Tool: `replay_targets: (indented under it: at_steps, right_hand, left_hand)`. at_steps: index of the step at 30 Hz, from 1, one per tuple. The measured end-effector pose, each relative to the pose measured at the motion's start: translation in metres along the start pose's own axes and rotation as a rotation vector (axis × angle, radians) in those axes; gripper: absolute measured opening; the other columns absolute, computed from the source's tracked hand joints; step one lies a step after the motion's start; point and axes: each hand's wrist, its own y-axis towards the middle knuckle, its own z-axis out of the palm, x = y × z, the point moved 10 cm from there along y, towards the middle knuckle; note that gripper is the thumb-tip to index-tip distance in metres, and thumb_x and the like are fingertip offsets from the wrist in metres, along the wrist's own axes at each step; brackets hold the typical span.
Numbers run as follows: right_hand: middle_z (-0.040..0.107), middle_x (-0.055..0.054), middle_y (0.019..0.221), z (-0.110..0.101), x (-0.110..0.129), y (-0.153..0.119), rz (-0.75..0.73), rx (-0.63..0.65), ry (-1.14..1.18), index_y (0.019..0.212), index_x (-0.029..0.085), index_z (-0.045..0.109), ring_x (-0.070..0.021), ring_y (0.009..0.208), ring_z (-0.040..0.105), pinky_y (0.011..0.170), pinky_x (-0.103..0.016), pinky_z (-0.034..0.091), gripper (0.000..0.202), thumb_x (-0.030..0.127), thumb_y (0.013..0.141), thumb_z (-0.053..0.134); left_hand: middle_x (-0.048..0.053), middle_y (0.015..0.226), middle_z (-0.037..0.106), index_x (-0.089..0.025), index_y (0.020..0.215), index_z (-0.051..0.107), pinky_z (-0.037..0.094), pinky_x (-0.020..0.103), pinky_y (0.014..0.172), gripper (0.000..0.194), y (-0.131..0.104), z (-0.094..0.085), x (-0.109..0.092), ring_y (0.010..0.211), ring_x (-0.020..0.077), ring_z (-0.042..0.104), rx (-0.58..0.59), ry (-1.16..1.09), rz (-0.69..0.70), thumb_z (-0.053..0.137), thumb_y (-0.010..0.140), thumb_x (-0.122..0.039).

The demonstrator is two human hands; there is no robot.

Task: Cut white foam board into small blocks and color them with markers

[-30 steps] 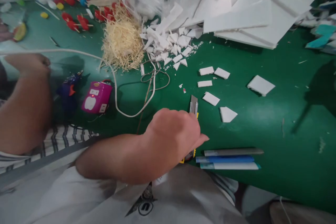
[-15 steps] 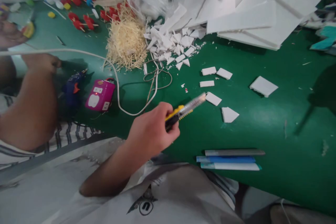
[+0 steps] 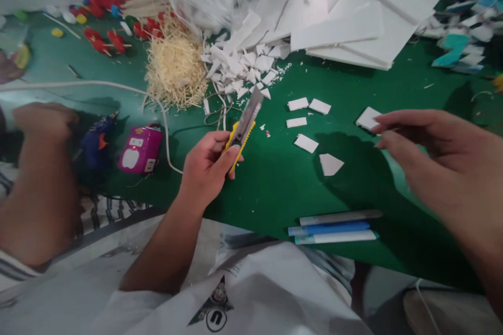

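While hands [image 3: 206, 165] are well apart, cutter [image 3: 240, 138] bares blade [image 3: 252, 107].

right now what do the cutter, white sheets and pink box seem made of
Cutter: yellow grip, probably plastic by its moulded ridges; grey blade, metallic sheen. White sheets: matte, likely foam, given the crumbly scraps. Pink box: glossy, apparently hard plastic, by its highlights.

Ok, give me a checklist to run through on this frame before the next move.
1. Left hand gripping the cutter by its yellow body: ok.
2. Blade retracted: not ok, it is extended.
3. Right hand away from the blade: ok, well apart.
4. White square pinched by the right hand: cannot tell, fingertips overlap its edge.
5. White cord not touching the left hand: cannot tell, it disappears at the hand.
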Motion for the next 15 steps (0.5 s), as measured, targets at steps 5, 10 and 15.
replay_targets:
  at_steps: [5,10,15]
  right_hand:
    - [0.082,-0.003,0.084,0.018,-0.009,0.011,0.081,-0.028,0.119,0.095,0.028,0.083,-0.0167,0.071,0.074,0.073,-0.033,0.062,0.014,0.031,0.087,0.072]
    - [0.078,-0.002,0.075,0.03,-0.008,0.005,-0.07,0.1,0.026,0.095,0.03,0.083,-0.017,0.059,0.068,0.051,-0.03,0.049,0.017,0.034,0.088,0.068]
    - [0.079,0.0,0.079,0.029,-0.004,0.006,-0.147,0.121,-0.011,0.095,0.034,0.083,-0.0201,0.06,0.069,0.048,-0.032,0.048,0.018,0.041,0.092,0.066]
  left_hand:
    - [-0.004,0.067,0.074,-0.021,0.101,0.072,0.051,0.022,0.046,0.022,-0.001,0.0,-0.001,0.044,0.0102,0.059,-0.011,0.097,0.025,0.07,0.084,-0.036]
    - [0.002,0.089,0.082,-0.018,0.124,0.072,0.062,0.027,0.063,0.042,-0.001,0.0,-0.002,0.06,0.0137,0.069,-0.002,0.177,0.108,0.066,0.088,-0.04]
    - [0.008,0.117,0.083,-0.018,0.148,0.063,0.066,0.03,0.082,0.056,-0.003,0.009,-0.003,0.078,0.0164,0.077,0.077,0.319,0.192,0.056,0.099,-0.043]
